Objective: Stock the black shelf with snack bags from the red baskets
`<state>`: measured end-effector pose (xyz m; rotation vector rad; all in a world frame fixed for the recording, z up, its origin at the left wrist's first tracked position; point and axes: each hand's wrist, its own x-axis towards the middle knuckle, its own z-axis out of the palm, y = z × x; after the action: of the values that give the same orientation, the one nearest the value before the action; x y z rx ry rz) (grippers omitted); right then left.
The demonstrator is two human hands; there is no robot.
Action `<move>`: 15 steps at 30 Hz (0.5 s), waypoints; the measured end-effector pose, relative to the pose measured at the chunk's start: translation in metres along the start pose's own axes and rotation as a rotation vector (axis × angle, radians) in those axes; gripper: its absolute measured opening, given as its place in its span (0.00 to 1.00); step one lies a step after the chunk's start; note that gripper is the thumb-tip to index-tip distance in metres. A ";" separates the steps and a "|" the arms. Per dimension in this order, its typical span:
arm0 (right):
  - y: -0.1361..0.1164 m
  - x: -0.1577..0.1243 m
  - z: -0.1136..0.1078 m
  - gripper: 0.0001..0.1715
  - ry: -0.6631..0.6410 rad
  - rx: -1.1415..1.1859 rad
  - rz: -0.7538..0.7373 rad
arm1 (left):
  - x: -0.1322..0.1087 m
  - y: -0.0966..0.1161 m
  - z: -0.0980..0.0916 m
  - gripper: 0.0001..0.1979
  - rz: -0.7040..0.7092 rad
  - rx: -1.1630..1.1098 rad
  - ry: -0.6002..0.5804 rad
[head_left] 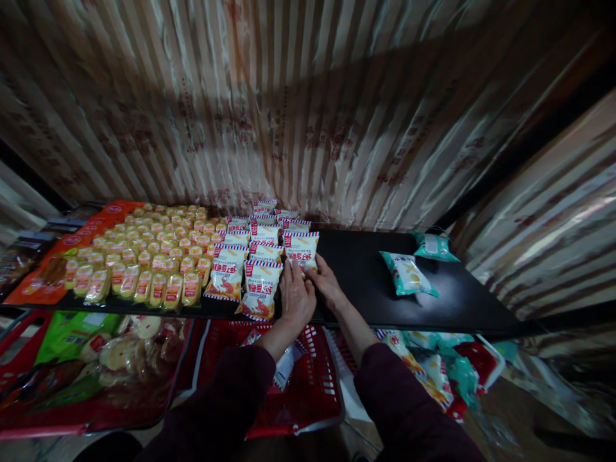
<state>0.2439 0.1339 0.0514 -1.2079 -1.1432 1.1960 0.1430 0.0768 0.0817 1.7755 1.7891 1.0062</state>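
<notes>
Both my hands rest on a black shelf beside rows of white snack packets with red and blue trim. My left hand lies flat, fingers stretched forward, against the front packet. My right hand reaches beside it, its fingertips on the lower edge of a white packet at the end of the row. Whether those fingers pinch the packet is hidden. Dark red sleeves cover both arms.
Several small yellow packets fill the shelf's left part, with orange packs beyond. Two teal packets lie on the right. A red basket sits below, more baskets of snacks to either side. A striped curtain hangs behind.
</notes>
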 end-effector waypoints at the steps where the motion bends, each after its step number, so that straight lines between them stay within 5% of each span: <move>1: 0.001 0.001 0.000 0.38 0.002 -0.027 -0.012 | 0.001 -0.001 0.001 0.31 -0.005 0.004 0.003; 6: 0.009 0.007 0.001 0.33 0.010 -0.201 -0.090 | 0.002 -0.003 0.003 0.31 -0.034 0.022 -0.016; 10: 0.017 0.010 -0.001 0.27 0.136 -0.399 -0.177 | 0.003 -0.005 0.003 0.30 -0.035 0.014 -0.042; 15: 0.021 0.014 -0.005 0.28 0.204 -0.431 -0.205 | 0.003 -0.006 0.006 0.30 -0.045 -0.017 -0.029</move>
<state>0.2482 0.1475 0.0298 -1.4540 -1.3723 0.6715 0.1431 0.0817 0.0740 1.7229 1.7897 0.9701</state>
